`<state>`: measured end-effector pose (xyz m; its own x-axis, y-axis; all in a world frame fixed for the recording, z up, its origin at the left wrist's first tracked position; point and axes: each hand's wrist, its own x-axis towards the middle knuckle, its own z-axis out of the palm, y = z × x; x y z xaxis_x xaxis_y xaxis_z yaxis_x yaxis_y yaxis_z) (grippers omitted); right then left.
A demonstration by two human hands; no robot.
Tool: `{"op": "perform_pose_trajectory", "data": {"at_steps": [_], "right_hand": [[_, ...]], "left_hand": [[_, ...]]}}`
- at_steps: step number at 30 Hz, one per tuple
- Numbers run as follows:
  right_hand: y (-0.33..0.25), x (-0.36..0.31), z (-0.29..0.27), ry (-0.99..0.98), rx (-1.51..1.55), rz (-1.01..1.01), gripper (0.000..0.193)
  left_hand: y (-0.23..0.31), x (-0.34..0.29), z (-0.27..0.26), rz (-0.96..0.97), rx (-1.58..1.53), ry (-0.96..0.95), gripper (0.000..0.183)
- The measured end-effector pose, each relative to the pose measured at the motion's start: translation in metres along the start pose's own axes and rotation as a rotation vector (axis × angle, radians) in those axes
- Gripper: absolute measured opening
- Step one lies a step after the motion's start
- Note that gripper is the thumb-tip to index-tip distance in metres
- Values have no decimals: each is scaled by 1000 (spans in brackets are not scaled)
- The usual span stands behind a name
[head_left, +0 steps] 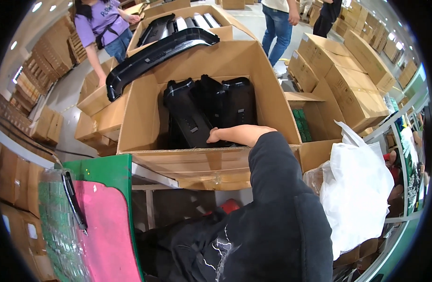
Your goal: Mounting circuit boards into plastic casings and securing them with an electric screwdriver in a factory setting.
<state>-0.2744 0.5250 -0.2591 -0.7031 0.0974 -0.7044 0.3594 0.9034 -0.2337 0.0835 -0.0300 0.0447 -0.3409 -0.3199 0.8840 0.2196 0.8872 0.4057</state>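
Observation:
My right hand [214,135] reaches down into a large open cardboard box [145,108]. Its fingers are closed around the edge of a long black plastic panel [190,120], which leans at a slant inside the box. Partly hidden by the panel, the fingertips are hard to see. More black plastic panels [238,101] stand beside it, close together, some with small labels. My left hand does not show.
A long curved black part [154,52] lies across the box's far left corner. Another box [185,21] of parts stands behind. At left, a cutter knife [74,199] lies by a pink mat [103,225]. A white plastic bag [354,188] hangs at right. Other people stand beyond.

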Motion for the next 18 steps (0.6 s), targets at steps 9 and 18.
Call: {"op": "perform_pose_trajectory", "data": {"at_steps": [9,18], "right_hand": [[25,-54,-69,-164,823,-116,13],[-36,-223,-145,-381,1233,-342,13]], "left_hand": [[-35,0,13,-13,-113,-12,17],[-56,-24,15,-47,-254,-16,18]]}}
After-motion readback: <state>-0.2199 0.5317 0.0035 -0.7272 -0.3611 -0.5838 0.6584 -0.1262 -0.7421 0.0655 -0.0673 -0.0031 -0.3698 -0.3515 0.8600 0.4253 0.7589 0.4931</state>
